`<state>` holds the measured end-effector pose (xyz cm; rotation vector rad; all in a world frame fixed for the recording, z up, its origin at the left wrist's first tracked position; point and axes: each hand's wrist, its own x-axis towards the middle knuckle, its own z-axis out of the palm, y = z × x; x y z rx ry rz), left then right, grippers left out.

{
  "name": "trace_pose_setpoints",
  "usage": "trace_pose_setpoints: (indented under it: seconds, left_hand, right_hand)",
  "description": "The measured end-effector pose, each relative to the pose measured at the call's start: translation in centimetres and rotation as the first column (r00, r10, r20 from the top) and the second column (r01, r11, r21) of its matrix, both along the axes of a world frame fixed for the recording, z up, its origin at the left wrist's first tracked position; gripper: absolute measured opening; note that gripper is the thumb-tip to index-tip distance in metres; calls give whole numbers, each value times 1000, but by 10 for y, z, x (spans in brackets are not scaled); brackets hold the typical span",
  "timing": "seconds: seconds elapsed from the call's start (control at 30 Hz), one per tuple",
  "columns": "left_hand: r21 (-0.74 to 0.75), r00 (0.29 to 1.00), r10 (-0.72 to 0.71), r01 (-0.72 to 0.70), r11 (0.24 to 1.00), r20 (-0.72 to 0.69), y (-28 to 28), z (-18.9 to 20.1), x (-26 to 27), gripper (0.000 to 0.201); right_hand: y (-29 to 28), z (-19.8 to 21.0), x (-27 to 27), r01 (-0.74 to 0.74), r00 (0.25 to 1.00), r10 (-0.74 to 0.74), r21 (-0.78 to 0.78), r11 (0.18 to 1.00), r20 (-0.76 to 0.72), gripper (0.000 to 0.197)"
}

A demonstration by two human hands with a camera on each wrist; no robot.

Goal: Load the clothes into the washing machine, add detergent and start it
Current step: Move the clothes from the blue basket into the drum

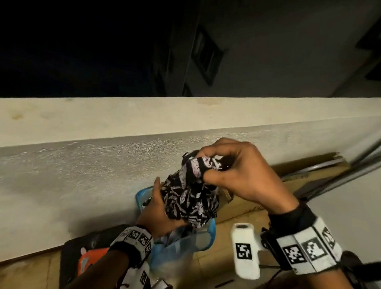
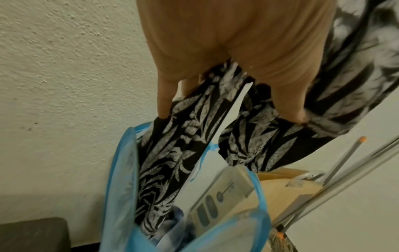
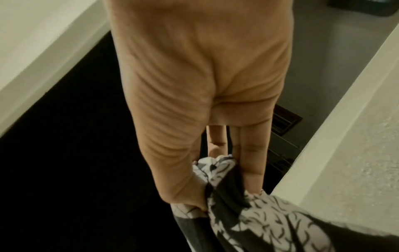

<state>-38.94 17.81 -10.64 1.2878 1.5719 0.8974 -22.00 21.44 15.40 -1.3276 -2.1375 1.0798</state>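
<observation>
A black-and-white leaf-print garment (image 1: 189, 196) is bunched up above a blue mesh laundry bag (image 1: 185, 241) by the wall. My right hand (image 1: 215, 168) grips its top end with curled fingers; in the right wrist view the thumb and fingers pinch the cloth (image 3: 226, 191). My left hand (image 1: 158, 206) holds the bundle from the left and below. The left wrist view shows the garment (image 2: 179, 153) trailing down into the laundry bag (image 2: 121, 196), pinched between my thumb and fingers. More pale cloth lies inside the bag. No washing machine or detergent is in view.
A low textured parapet wall (image 1: 93, 160) runs behind the bag, with dark night beyond. Flattened cardboard boxes (image 1: 271, 195) lie on the floor at right, metal rods (image 1: 369, 157) leaning there. A dark mat (image 1: 75, 256) and an orange item (image 1: 89, 259) lie at lower left.
</observation>
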Motion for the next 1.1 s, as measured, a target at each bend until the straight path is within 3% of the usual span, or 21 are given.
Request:
trace_pose_setpoints:
  seconds: [0.07,0.17,0.3,0.4,0.5,0.57,0.7,0.9,1.0,1.1]
  left_hand:
    - [-8,1000,-25,25,1000,-6,1,22,3,149]
    - [-18,999,-33,32,999,-29,3,42,3,104]
    - [93,984,103,-118,989,148,2,77,4,85]
    - [130,958,107,-146,981,266,2,106,6,77]
    - [133,925,-16,-38,990,379,2,128,13,79]
    - [166,923,-83,21,986,377,1,138,21,82]
    - [246,917,-138,45,968,375,1,147,25,89]
    - [394,946,-266,177,902,183,-10,145,4,112]
    - [256,945,-310,277,926,99,-13,123,-20,128]
    - [24,912,-394,399,917,-116,-27,90,-31,143]
  right_hand:
    - [-12,23,12,28,995,-28,2,1000,-100,32]
    - [-22,36,34,97,978,-90,25,995,-191,32]
    - [-25,13,72,298,952,-283,145,943,-116,31]
    - [-30,-23,80,350,937,-349,107,931,-33,30]
    - [-36,-57,65,239,967,-240,-26,971,-84,34]
    - [-40,-70,50,151,984,-159,-90,984,-84,36]
    - [-40,-79,37,147,971,-174,-169,975,-161,41]
    - [-42,-59,37,179,958,-216,-193,965,-189,65]
    - [-45,-35,41,236,929,-269,-155,959,-252,72]
    - [-52,-2,40,218,892,-243,-109,970,-381,81]
